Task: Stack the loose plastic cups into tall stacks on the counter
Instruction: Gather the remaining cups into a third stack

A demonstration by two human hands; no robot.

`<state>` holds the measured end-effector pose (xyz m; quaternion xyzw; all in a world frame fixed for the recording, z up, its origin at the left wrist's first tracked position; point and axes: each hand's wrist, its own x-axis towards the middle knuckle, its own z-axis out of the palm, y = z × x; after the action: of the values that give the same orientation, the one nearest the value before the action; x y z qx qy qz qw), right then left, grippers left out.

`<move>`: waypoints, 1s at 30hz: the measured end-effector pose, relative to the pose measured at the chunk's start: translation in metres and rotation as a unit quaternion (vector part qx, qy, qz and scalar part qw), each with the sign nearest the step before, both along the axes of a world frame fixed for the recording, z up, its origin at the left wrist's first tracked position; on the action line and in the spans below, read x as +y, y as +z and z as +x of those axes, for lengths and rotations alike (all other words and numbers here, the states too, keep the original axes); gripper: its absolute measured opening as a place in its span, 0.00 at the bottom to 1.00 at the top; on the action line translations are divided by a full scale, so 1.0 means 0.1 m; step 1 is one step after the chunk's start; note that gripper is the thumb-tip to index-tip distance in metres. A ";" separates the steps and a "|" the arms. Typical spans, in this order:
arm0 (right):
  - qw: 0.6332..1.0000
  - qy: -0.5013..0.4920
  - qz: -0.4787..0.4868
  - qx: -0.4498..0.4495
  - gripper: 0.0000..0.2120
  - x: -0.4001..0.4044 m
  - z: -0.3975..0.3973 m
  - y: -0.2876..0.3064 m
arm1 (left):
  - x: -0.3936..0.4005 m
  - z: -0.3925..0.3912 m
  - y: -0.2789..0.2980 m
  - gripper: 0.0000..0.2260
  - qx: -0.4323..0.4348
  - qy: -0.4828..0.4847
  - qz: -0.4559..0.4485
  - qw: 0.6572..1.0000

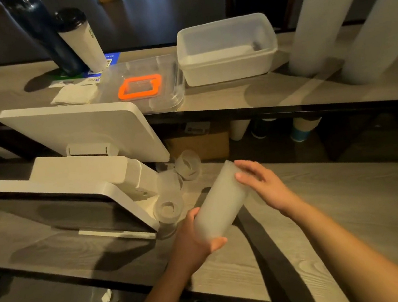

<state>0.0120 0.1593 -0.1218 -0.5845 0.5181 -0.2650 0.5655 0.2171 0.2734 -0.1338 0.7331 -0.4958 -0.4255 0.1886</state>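
A short stack of frosted plastic cups [220,205] is held tilted over the grey wooden counter [330,208]. My left hand [195,239] grips its lower end, fingers curled round it. My right hand [262,185] lies against the upper end with fingers nearly straight. Several loose clear cups lie on their sides to the left: one [188,164] near the back, one [169,208] closer, others between them beside the white terminal. Two tall white cup stacks [321,11] [381,28] stand on the upper shelf at the right.
A white point-of-sale terminal [81,132] fills the left of the counter. On the upper shelf are a white plastic tub [229,68], a clear lid with an orange ring [140,87], napkins [73,94], a dark bottle [45,31] and a lidded tumbler [80,39].
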 end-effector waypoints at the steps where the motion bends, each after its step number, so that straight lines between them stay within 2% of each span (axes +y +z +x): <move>1: 1.000 0.007 0.007 -0.006 0.30 0.03 0.01 0.01 | -0.01 -0.02 0.02 0.42 0.001 -0.001 0.000 1.000; 3: 0.997 -0.014 0.044 -0.063 0.33 0.07 0.03 0.03 | -0.02 -0.03 0.01 0.43 0.008 0.005 0.001 1.000; 6: 0.972 -0.064 0.128 -0.188 0.36 0.15 0.04 0.05 | -0.08 -0.06 0.00 0.42 0.030 0.011 0.005 0.999; 10: 0.971 -0.027 0.161 -0.176 0.31 0.36 0.18 -0.14 | -0.24 -0.15 -0.05 0.37 0.078 0.020 0.003 0.997; 14: 0.956 -0.129 0.176 -0.198 0.35 0.37 0.13 -0.29 | -0.39 -0.09 -0.11 0.29 0.171 0.002 0.058 0.984; 19: 0.964 -0.124 0.180 -0.154 0.34 0.29 -0.14 -0.48 | -0.74 -0.02 -0.13 0.31 0.058 0.112 -0.085 0.988; 23: 0.980 -0.080 0.154 -0.093 0.34 0.21 -0.25 -0.56 | -1.17 0.02 -0.20 0.35 -0.046 0.139 -0.061 0.987; 27: 0.988 -0.043 0.141 -0.054 0.41 0.15 -0.32 -0.63 | -1.50 0.05 -0.33 0.41 -0.088 0.123 -0.071 0.986; 30: 0.988 -0.041 0.144 -0.042 0.44 0.13 -0.37 -0.69 | -1.70 0.11 -0.43 0.47 -0.130 0.102 -0.037 0.986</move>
<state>-0.0253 0.1721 -0.1904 -0.4634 0.5502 -0.2349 0.6537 0.2285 0.1033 -0.1767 0.8214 -0.4545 -0.2864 0.1917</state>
